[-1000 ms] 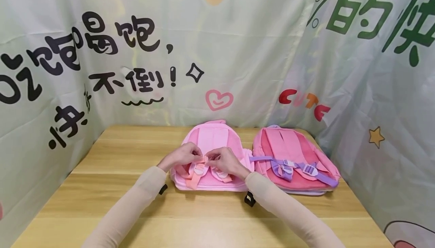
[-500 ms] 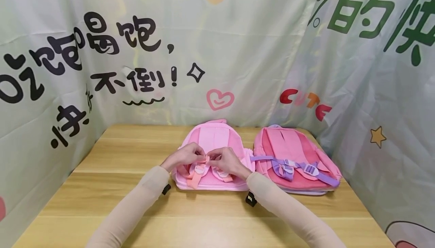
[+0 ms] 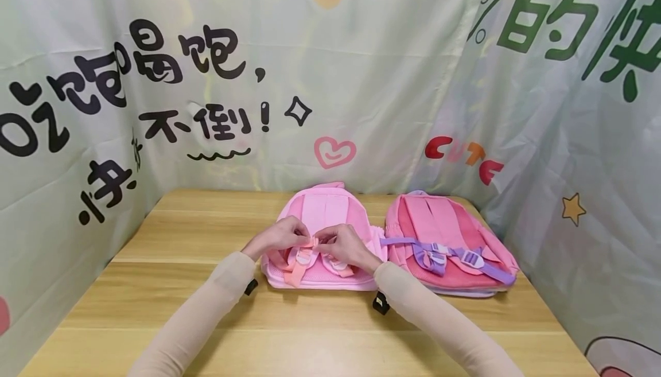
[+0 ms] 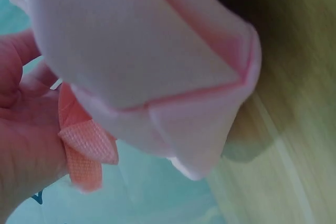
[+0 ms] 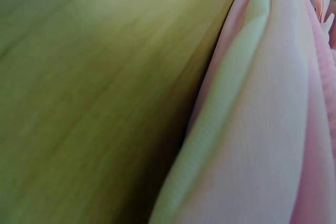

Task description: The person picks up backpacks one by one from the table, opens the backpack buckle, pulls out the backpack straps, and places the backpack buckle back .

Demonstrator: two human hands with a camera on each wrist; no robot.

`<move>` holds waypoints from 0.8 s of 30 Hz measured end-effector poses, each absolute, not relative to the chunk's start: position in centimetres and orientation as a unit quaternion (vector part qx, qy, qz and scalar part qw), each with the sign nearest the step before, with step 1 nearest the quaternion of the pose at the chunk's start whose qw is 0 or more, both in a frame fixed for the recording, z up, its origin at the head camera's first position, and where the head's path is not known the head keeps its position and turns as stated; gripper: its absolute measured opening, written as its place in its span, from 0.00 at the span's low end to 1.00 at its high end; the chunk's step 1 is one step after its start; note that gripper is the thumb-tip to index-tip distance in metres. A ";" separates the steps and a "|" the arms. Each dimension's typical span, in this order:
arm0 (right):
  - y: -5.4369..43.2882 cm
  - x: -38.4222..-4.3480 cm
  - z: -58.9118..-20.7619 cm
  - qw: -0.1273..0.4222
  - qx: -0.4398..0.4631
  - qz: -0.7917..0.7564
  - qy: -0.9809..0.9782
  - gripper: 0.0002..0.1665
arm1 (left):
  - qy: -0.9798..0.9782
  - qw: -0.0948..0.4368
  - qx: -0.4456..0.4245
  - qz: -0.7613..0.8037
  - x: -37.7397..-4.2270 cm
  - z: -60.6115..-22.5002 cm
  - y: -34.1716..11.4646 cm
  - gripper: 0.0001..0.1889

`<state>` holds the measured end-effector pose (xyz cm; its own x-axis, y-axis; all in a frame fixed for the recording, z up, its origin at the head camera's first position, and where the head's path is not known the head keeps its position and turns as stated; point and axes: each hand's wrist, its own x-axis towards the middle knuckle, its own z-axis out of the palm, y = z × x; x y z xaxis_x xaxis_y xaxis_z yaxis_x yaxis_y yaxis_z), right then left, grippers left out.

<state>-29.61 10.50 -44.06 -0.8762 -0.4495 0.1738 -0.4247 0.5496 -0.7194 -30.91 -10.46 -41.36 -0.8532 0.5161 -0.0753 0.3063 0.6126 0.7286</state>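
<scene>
A light pink backpack (image 3: 324, 208) lies on the table, its padded back and shoulder straps facing up. Over its lower middle, my left hand (image 3: 279, 233) and right hand (image 3: 345, 244) meet fingertip to fingertip. Both pinch a small orange piece (image 3: 312, 241) of the strap; whether it is webbing or a buckle is too small to tell. Below, an orange strap end (image 3: 295, 274) hangs from a pale adjuster (image 3: 303, 257). In the left wrist view, folded orange webbing (image 4: 86, 140) passes beside my palm, and the bag's fabric covers the fingertips. The right wrist view shows mostly the bag's side (image 5: 252, 129).
Just right of the light pink bag lies a darker pink backpack (image 3: 446, 222) with purple straps (image 3: 413, 242) crossing its back. The wooden table (image 3: 330, 331) reaches back to printed cloth walls (image 3: 361, 78) on three sides.
Both hands keep their places at the orange piece, with only tiny finger movements. The head view has shifted very slightly. Both backpacks stay put.
</scene>
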 end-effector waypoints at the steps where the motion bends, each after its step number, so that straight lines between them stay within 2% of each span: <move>1: 10.5 -29.6 -44.1 0.014 -0.250 -0.404 0.880 0.15 | 0.888 0.138 0.232 0.373 -30.9 -41.4 -10.4 0.07; 24: 10.5 -29.8 -44.0 0.013 -0.255 -0.405 0.878 0.14 | 0.884 0.148 0.246 0.369 -31.1 -41.2 -10.8 0.07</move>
